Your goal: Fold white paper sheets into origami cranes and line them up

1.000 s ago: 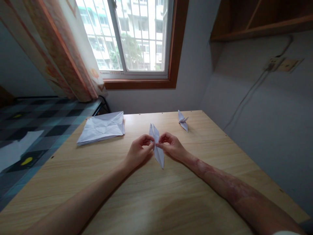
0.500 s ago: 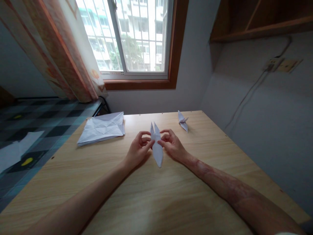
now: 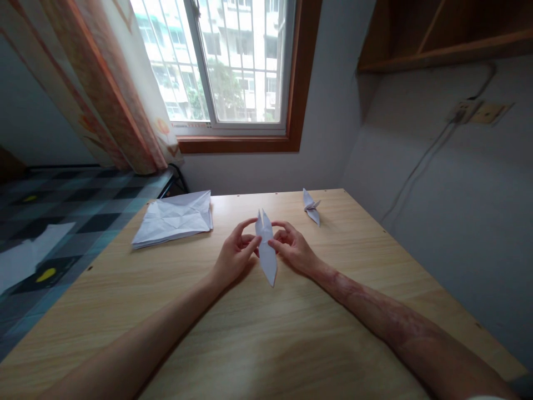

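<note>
A folded white piece of paper (image 3: 267, 256), long and narrow, is held between my two hands above the middle of the table. Two thin points split apart at its far end, and one broader point faces me. My left hand (image 3: 238, 248) pinches its left edge, thumb on the near face and fingers behind. On the opposite edge my right hand (image 3: 295, 248) grips it the same way. The fingertips behind the paper are partly hidden. Beyond my right hand a finished-looking folded paper crane (image 3: 311, 207) lies on the table.
A stack of creased white paper sheets (image 3: 175, 218) lies at the table's back left. The wooden table (image 3: 233, 344) ends at a wall and window (image 3: 245, 66). Left of it is a checked bed (image 3: 83, 191) with loose paper (image 3: 25, 258). A shelf (image 3: 449, 53) hangs at upper right.
The folded paper has tilted slightly in my fingers, and the gap between its two far points looks narrower. My left thumb has shifted a little. Both hands stay in nearly the same place.
</note>
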Demonstrator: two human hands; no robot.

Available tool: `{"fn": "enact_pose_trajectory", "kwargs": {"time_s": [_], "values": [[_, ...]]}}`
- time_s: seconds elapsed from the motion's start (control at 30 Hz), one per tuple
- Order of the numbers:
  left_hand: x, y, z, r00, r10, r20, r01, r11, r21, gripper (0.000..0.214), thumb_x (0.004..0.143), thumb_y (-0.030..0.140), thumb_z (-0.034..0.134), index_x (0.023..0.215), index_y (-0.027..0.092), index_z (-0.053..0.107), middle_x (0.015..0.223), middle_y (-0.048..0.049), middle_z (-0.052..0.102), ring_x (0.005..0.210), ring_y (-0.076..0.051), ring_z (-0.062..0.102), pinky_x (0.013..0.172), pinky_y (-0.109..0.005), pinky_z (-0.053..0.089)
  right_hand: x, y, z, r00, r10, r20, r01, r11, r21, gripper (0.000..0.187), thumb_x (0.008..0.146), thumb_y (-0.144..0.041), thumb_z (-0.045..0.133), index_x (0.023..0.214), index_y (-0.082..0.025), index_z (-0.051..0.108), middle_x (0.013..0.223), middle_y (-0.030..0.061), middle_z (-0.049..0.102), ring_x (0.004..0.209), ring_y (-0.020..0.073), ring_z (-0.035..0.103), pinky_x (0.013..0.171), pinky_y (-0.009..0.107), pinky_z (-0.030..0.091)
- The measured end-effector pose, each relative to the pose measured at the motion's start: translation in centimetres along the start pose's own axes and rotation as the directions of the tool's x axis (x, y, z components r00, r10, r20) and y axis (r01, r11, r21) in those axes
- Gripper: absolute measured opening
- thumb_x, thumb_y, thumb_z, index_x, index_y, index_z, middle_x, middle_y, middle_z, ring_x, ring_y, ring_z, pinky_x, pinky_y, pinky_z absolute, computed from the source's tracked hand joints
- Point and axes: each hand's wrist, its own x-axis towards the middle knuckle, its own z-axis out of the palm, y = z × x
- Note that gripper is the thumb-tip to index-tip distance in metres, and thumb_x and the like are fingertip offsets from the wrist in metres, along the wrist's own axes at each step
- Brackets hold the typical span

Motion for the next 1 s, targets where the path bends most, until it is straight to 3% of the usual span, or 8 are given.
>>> {"fn": "enact_pose_trajectory", "kwargs": {"time_s": [0.1,0.27,0.47,0.67,0.83,1.0], "values": [[-0.01,0.16,0.02,1.0,0.005,0.019,-0.005,1.0,0.012,0.063,0.101,0.046,0.077,0.154,0.019,0.054,0.081,0.0008,0.077,0.071,-0.017,0.073,0.068,-0.027,0.056,-0.02,-0.04,-0.02,1.0,-0.015,0.004,0.015,1.0,-0.019,0.048,0.096,-0.043,0.083,0.136,-0.028,0.061,0.081,-0.0056,0.067,0.074,0.0159,0.065,0.072,0.03,0.056],[-0.03,0.12,0.2,1.0,0.022,-0.004,-0.022,1.0,-0.017,0.06,0.102,0.044,0.076,0.151,0.021,0.051,0.082,0.002,0.077,0.072,-0.017,0.073,0.067,-0.026,0.055,-0.15,0.02,0.1,0.997,-0.069,-0.015,0.069,0.997,-0.033,0.061,0.097,-0.039,0.081,0.151,-0.032,0.053,0.083,-0.0058,0.065,0.073,0.0159,0.063,0.071,0.029,0.056],[0.25,-0.05,-0.05,1.0,0.009,-0.017,-0.009,1.0,-0.017,0.04,0.098,0.049,0.08,0.12,0.018,0.068,0.083,-0.0004,0.077,0.074,-0.018,0.072,0.07,-0.028,0.055,-0.34,-0.3,0.01,0.998,-0.06,0.03,0.062,0.993,-0.1,0.034,0.097,-0.029,0.073,0.13,-0.027,0.066,0.091,-0.002,0.065,0.078,0.0156,0.064,0.073,0.029,0.056],[0.61,-0.3,-0.45,0.998,-0.036,-0.053,0.031,0.996,-0.084,0.045,0.093,0.052,0.085,0.117,0.018,0.07,0.085,-0.0024,0.078,0.075,-0.018,0.072,0.069,-0.028,0.055,-0.51,-0.29,-0.23,0.996,-0.056,0.066,0.063,0.992,-0.105,0.046,0.09,-0.019,0.07,0.135,-0.026,0.065,0.103,0.0003,0.069,0.081,0.015,0.066,0.076,0.029,0.055],[0.54,-0.58,-0.45,0.999,-0.033,-0.036,0.03,0.997,-0.069,0.042,0.095,0.051,0.082,0.118,0.017,0.071,0.086,-0.0021,0.078,0.074,-0.017,0.07,0.068,-0.027,0.054,-0.52,-0.39,-0.03,0.998,-0.055,0.03,0.059,0.984,-0.166,0.039,0.093,-0.03,0.078,0.13,-0.025,0.068,0.106,0.0014,0.071,0.082,0.0149,0.066,0.073,0.027,0.054],[-0.05,0.15,-0.07,0.999,0.008,0.046,-0.006,1.0,-0.024,0.033,0.101,0.05,0.073,0.107,0.017,0.075,0.093,-0.0035,0.077,0.076,-0.018,0.071,0.073,-0.03,0.058,-0.48,-0.14,-0.16,0.999,-0.013,-0.052,0.003,0.98,-0.197,0.03,0.097,-0.051,0.081,0.101,-0.022,0.072,0.088,0.0008,0.072,0.079,0.0176,0.067,0.069,0.028,0.051]]}}
